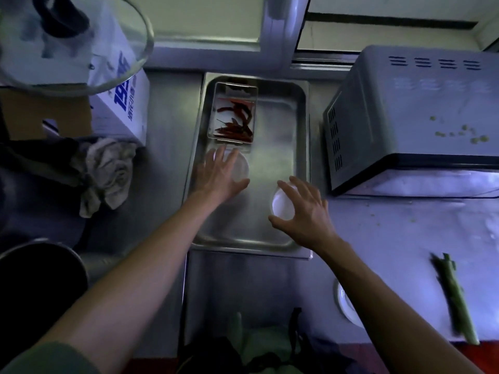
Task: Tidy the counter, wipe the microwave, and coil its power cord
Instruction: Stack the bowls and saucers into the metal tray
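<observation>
A steel tray (272, 125) sits on the counter between a cardboard box and the grey microwave (405, 117). In its far left corner stands a small steel container of dried red chillies (233, 114). My left hand (216, 176) lies flat, fingers spread, over a small white dish (241, 168) in the tray. My right hand (307, 211) grips a second small white dish (282, 203) between thumb and fingers at the tray's right side. Green crumbs (464, 133) dot the microwave's top. Its power cord is out of view.
A crumpled grey cloth (110, 171) lies left of the tray, by a printed box (121, 93) and a glass bowl (81, 49). A dark pot (40, 279) stands at lower left. A green stalk (456, 295) and a white plate (344, 300) lie on the right.
</observation>
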{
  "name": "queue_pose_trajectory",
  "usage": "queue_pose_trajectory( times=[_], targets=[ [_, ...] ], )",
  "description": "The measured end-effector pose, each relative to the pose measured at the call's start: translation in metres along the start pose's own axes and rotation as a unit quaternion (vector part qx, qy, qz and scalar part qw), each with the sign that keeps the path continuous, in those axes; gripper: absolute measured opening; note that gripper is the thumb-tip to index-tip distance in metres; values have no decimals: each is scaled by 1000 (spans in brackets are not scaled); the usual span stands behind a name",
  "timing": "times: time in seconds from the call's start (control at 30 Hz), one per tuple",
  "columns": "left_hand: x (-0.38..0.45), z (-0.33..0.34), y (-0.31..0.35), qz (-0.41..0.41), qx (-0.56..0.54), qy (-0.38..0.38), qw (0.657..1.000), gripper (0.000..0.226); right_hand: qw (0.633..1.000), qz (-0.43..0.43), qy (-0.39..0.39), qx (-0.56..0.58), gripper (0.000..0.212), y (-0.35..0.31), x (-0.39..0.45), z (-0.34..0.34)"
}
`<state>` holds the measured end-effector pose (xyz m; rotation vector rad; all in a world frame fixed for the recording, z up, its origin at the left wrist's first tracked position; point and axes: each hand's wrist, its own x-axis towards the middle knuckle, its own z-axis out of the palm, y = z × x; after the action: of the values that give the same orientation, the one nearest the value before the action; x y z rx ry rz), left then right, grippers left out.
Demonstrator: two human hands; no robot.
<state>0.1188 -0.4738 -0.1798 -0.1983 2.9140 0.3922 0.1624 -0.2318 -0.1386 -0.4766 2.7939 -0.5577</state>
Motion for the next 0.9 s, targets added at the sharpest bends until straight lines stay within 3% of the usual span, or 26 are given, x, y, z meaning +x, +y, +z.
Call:
queue_pose_trajectory(
  times=[0.9],
  targets=[
    [31, 22, -12, 20, 22, -70, 997, 95, 999, 26, -17, 38, 85, 2, 74, 19]
  ],
)
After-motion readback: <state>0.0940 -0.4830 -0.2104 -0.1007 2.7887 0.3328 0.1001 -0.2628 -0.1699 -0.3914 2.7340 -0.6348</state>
